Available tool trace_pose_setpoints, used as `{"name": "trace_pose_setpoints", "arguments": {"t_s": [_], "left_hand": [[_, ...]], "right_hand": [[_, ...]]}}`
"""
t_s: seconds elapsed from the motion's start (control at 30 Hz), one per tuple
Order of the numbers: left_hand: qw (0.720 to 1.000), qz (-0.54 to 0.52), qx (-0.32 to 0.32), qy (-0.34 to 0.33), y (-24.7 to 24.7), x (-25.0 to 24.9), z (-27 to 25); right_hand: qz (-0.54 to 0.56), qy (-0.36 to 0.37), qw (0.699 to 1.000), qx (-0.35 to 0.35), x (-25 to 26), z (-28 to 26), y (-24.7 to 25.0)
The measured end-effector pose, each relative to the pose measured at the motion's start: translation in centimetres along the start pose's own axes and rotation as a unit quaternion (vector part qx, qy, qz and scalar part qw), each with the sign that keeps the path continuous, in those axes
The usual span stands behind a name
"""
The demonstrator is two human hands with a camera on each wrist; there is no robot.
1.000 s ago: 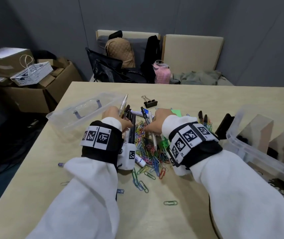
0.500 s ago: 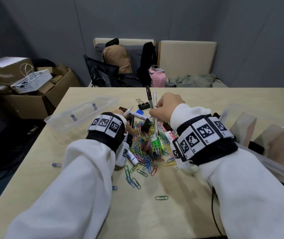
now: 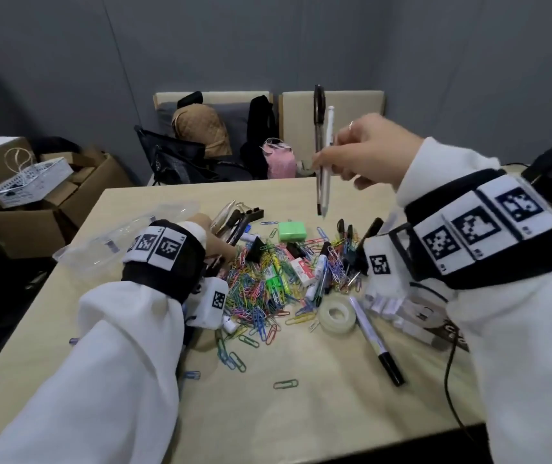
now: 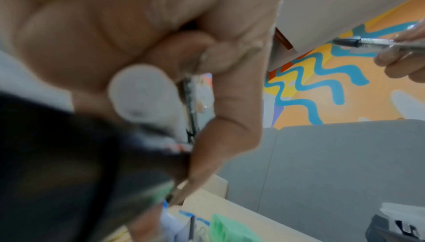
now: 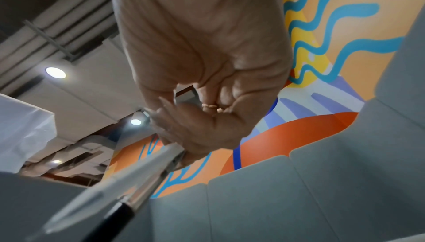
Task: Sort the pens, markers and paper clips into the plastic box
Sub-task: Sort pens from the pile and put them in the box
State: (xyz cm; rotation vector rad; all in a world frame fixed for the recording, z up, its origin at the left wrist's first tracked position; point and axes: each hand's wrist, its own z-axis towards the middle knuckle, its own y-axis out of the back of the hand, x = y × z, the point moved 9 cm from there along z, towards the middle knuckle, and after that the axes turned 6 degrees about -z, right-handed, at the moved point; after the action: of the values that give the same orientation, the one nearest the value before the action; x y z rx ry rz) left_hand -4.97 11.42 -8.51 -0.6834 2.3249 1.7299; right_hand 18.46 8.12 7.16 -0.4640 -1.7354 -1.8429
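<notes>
White and black pens [image 3: 322,152] pinched in right hand [image 3: 365,152]; left hand [image 3: 216,244] clutching markers [image 3: 231,226].

Two pens [image 3: 322,152] in right hand [image 3: 365,152] pinch, above pile. Several pens [image 3: 231,222] in left hand [image 3: 216,244] fist, exact number unclear. One tape roll [image 3: 337,315]. One green box [image 3: 292,231]. Paper clips [image 3: 261,289]: too many to count.
</notes>
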Motion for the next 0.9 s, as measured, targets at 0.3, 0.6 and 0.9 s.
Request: {"name": "trace_pose_setpoints", "arguments": {"t_s": [0.3,0.6,0.9], "left_hand": [[0.948,-0.253,0.116,-0.153,0.3,-8.2,-2.5],[0.777,-0.523,0.332,-0.111,-4.3,-18.5,-3.7],[0.696,-0.610,0.367,-0.091,-7.2,-25.5,-5.1]], "right_hand": [[0.111,-0.093,0.989,0.025,-7.1,0.0,3.8],[0.133,-0.147,0.980,0.011,-12.4,-2.3,7.2],[0.050,-0.224,0.973,0.023,-17.8,-4.3,7.6]]}}
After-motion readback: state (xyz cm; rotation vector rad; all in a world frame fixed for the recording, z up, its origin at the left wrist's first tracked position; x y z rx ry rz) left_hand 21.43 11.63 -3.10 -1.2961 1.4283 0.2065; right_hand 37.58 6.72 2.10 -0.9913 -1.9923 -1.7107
